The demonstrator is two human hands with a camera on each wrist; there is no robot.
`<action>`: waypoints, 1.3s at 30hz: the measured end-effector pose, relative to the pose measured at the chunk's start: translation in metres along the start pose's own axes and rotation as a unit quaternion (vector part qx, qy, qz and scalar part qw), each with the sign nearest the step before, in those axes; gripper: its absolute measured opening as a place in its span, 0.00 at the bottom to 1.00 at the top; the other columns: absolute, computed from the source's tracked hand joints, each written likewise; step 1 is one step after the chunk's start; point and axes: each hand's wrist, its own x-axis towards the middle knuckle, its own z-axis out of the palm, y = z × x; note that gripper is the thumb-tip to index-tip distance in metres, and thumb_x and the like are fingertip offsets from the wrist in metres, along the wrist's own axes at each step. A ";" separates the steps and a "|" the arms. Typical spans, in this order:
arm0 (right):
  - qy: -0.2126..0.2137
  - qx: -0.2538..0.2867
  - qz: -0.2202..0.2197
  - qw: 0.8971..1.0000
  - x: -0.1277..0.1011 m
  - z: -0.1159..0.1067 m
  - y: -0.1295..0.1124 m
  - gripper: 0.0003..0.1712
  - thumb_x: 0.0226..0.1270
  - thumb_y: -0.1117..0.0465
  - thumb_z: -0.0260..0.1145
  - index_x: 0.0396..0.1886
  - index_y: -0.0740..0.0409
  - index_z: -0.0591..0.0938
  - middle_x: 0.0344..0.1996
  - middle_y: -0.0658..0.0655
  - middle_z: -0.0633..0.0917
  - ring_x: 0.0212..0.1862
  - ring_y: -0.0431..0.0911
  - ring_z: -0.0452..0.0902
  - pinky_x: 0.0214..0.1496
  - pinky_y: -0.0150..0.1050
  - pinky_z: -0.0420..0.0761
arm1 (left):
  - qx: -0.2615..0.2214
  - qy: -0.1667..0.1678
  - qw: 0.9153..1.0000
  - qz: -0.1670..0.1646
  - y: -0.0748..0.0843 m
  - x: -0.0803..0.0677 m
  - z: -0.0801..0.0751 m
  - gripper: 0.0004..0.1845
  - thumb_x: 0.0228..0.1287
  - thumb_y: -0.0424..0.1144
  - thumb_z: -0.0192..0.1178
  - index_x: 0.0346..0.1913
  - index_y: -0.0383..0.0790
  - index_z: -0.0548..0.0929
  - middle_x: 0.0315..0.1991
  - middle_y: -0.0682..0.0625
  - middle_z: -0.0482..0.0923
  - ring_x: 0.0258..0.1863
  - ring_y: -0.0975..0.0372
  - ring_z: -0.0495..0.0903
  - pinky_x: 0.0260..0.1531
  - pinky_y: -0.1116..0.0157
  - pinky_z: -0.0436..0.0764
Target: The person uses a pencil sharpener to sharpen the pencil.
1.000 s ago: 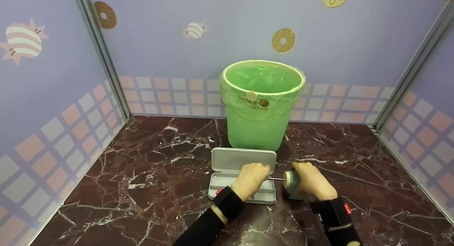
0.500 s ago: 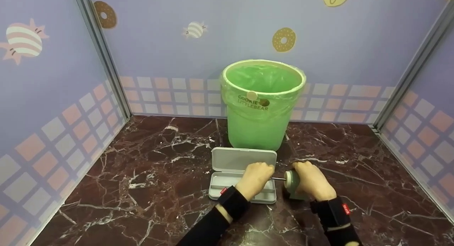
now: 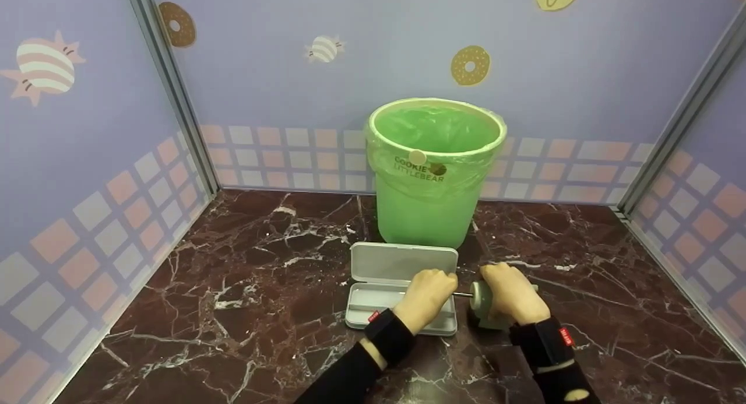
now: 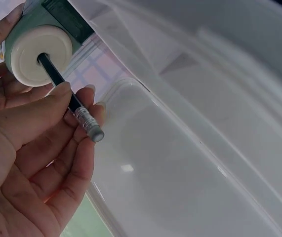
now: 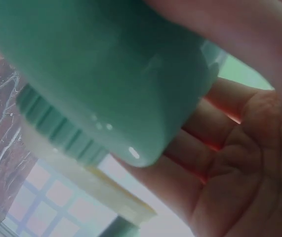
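My left hand [image 3: 430,289] pinches a dark pencil [image 4: 67,97] with a metal ferrule and grey eraser end; its tip is inside the round white face of a pale green sharpener [image 4: 38,49]. My right hand [image 3: 510,294] is wrapped round the sharpener [image 3: 482,302], which stands on the marble top just right of an open grey pencil case [image 3: 396,278]. In the right wrist view the green sharpener body [image 5: 96,84] fills the frame, with my palm and fingers [image 5: 239,163] behind it. The pencil shows in the head view only as a thin bar [image 3: 462,294] between my hands.
A green bin [image 3: 434,171] lined with a green bag stands right behind the pencil case, against the back wall. The dark red marble top [image 3: 233,264] is boxed in by patterned walls on three sides.
My left hand has shifted slightly right, toward the sharpener. The right hand still holds the sharpener in the same place.
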 end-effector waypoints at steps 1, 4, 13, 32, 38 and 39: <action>-0.001 -0.001 0.002 1.000 0.000 0.000 0.000 0.28 0.10 0.75 0.79 0.22 0.60 0.78 0.25 0.59 0.83 0.29 0.58 0.80 0.34 0.52 0.82 | 0.000 -0.002 1.000 -0.001 0.001 0.001 0.000 0.02 0.57 0.38 0.62 0.32 0.49 0.84 0.27 0.57 0.86 0.27 0.66 0.83 0.26 0.72 0.81; 0.000 -0.003 0.002 1.000 0.001 -0.001 0.000 0.26 0.12 0.75 0.78 0.22 0.60 0.78 0.24 0.58 0.83 0.29 0.57 0.79 0.34 0.52 0.81 | 0.002 -0.001 1.000 0.003 0.005 0.003 0.001 0.03 0.57 0.38 0.62 0.33 0.49 0.84 0.27 0.57 0.86 0.27 0.66 0.83 0.26 0.71 0.80; 0.015 0.015 -0.010 1.000 0.001 0.001 0.001 0.16 0.26 0.70 0.74 0.20 0.60 0.77 0.22 0.58 0.82 0.28 0.57 0.77 0.33 0.53 0.79 | 0.015 0.027 0.999 0.006 0.013 0.007 0.003 0.02 0.56 0.40 0.62 0.32 0.51 0.83 0.26 0.59 0.85 0.26 0.67 0.81 0.25 0.72 0.77; 0.009 0.011 -0.019 1.000 0.002 0.002 0.004 0.28 0.07 0.74 0.80 0.21 0.59 0.80 0.24 0.57 0.84 0.29 0.57 0.79 0.35 0.52 0.82 | -0.008 0.034 0.999 0.012 0.017 0.006 0.005 0.01 0.55 0.39 0.64 0.31 0.49 0.82 0.26 0.58 0.85 0.26 0.66 0.80 0.26 0.72 0.76; 0.009 0.013 -0.017 1.000 0.002 0.001 0.005 0.24 0.13 0.72 0.77 0.21 0.59 0.80 0.23 0.57 0.83 0.28 0.55 0.78 0.34 0.51 0.81 | -0.035 0.026 0.999 0.006 0.016 0.006 0.006 0.03 0.54 0.37 0.66 0.32 0.47 0.83 0.26 0.57 0.85 0.26 0.65 0.81 0.27 0.72 0.78; 0.009 0.012 -0.015 1.000 0.002 0.001 0.005 0.24 0.14 0.73 0.77 0.22 0.59 0.79 0.23 0.57 0.83 0.28 0.55 0.78 0.34 0.51 0.81 | -0.041 0.026 0.999 0.004 0.015 0.006 0.006 0.03 0.54 0.37 0.66 0.32 0.47 0.83 0.26 0.56 0.85 0.26 0.65 0.81 0.27 0.71 0.78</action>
